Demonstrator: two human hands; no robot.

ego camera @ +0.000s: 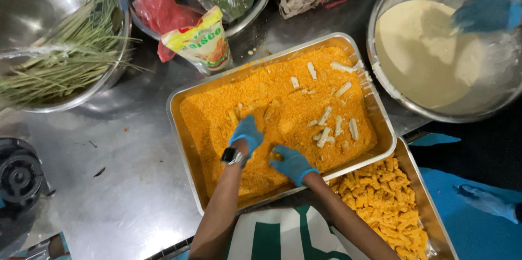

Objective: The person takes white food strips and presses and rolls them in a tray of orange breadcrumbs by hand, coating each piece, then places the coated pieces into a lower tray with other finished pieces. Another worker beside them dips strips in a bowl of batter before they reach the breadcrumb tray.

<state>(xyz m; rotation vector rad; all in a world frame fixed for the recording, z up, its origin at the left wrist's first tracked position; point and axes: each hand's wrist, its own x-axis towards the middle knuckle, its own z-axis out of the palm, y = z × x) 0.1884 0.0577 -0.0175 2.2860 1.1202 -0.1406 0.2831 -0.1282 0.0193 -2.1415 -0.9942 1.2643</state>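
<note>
Head view: both gloved hands work low in the crumb tray, at about six o'clock of the frame's centre.
Crumb tray [375, 109]: a rectangular metal tray filled with orange breadcrumbs, set askew on the steel table [125, 184].
Pale sticks [325, 129]: uncoated pieces lie scattered over the crumbs toward two o'clock of the hands, some half buried.
Left hand [247, 135]: blue glove, fingers curled down into the crumbs; whether they clamp a piece, I cannot tell. A dark watch [231, 156] sits on the wrist.
Right hand [292, 163]: blue glove, fingers bent and pressed together into the crumbs, just beside the left hand; any piece under it is hidden.
Doing it well: judging by the bare sticks, press crumbs firmly on every side and keep the gloves dry so the coating does not clump.
Coated pieces [389, 195]: orange-crusted pieces fill a second tray [435, 216] at four o'clock.
Batter bowl [380, 4]: at one o'clock, holding cream batter, with another person's blue-gloved hand [486, 13] in it.
Greens bowl [117, 70]: at ten o'clock, holding long green stalks.
</note>
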